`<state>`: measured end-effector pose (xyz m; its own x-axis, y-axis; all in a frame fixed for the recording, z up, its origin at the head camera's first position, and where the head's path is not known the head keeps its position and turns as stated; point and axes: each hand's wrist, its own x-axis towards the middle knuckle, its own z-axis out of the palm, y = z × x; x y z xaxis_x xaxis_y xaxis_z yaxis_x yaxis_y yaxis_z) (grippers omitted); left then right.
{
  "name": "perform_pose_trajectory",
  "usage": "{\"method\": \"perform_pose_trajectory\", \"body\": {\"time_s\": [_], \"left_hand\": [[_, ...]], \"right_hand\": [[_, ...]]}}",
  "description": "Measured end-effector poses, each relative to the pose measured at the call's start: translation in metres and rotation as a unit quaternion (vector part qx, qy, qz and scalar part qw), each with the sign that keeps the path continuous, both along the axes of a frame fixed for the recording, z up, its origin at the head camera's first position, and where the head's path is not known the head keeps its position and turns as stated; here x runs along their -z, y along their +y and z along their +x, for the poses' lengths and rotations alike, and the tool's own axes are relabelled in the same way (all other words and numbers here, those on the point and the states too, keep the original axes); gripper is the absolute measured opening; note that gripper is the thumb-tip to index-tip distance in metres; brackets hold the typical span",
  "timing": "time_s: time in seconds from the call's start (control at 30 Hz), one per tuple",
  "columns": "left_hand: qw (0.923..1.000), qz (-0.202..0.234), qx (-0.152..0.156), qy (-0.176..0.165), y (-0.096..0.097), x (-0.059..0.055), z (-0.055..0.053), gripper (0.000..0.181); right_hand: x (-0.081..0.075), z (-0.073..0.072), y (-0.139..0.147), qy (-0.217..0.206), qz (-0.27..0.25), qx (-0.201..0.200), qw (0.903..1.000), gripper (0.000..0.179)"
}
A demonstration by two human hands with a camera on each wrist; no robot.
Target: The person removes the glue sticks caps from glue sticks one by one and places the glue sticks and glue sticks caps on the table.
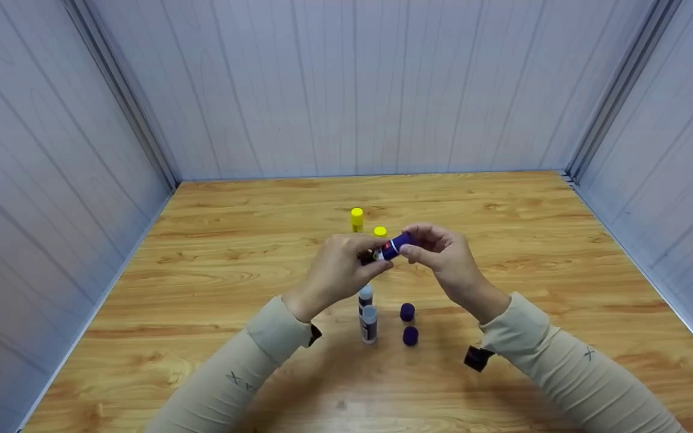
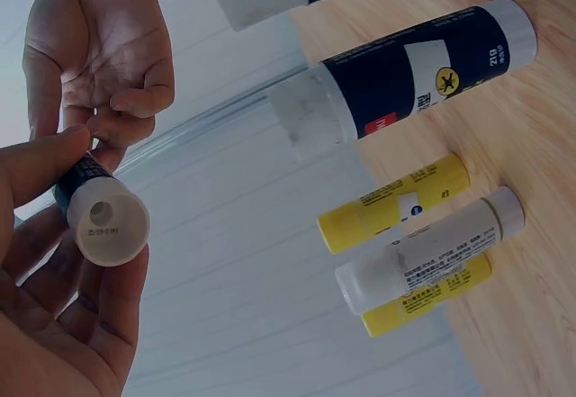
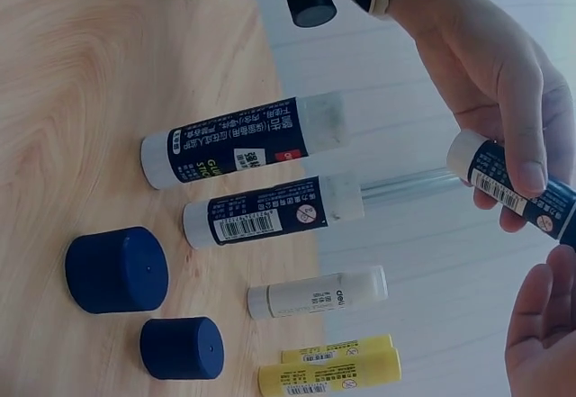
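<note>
My left hand (image 1: pixel 337 264) grips a dark blue glue stick (image 3: pixel 504 185) by its body, tilted above the table. Its hollow white base (image 2: pixel 112 230) faces the left wrist camera. With thumb and fingers my right hand (image 1: pixel 452 261) pinches the dark cap (image 1: pixel 404 239) at the other end. Below the hands stand two uncapped dark blue glue sticks (image 3: pixel 238 143) (image 3: pixel 270 210), upright with whitish tops. Two loose dark blue caps (image 1: pixel 407 311) (image 1: pixel 410 336) sit to their right.
Beyond the hands stand two yellow glue sticks (image 1: pixel 357 219) (image 1: pixel 381 231). A white glue stick (image 3: pixel 315 293) stands between the yellow and blue ones, hidden by the hands in the head view. Pale panel walls (image 1: pixel 346 90) enclose the wooden table (image 1: pixel 202 270) at back and sides.
</note>
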<state>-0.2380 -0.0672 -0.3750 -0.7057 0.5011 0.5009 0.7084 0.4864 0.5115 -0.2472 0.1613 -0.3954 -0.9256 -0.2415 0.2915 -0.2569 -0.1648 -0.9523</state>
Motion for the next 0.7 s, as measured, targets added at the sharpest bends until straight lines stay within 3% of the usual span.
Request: {"method": "perform_pose_trajectory", "body": {"time_s": [0.1, 0.3, 0.57, 0.7], "left_hand": [[1.0000, -0.003, -0.002, -0.006, -0.005, -0.001, -0.001, 0.022], [0.9973, 0.023, -0.045, -0.054, -0.021, 0.004, -0.004, 0.028], [0.9953, 0.043, -0.049, -0.072, -0.026, 0.010, -0.009, 0.032], [0.9924, 0.056, -0.056, -0.095, -0.028, 0.011, -0.009, 0.033]], "right_hand": [[-0.004, -0.003, 0.005, 0.001, -0.027, 0.003, 0.9996, 0.024], [-0.012, -0.011, 0.028, 0.011, -0.084, 0.054, 0.9949, 0.025], [-0.010, -0.015, 0.032, 0.027, -0.023, 0.050, 0.9981, 0.025], [-0.008, -0.018, 0.031, 0.041, 0.043, 0.057, 0.9966, 0.027]]}}
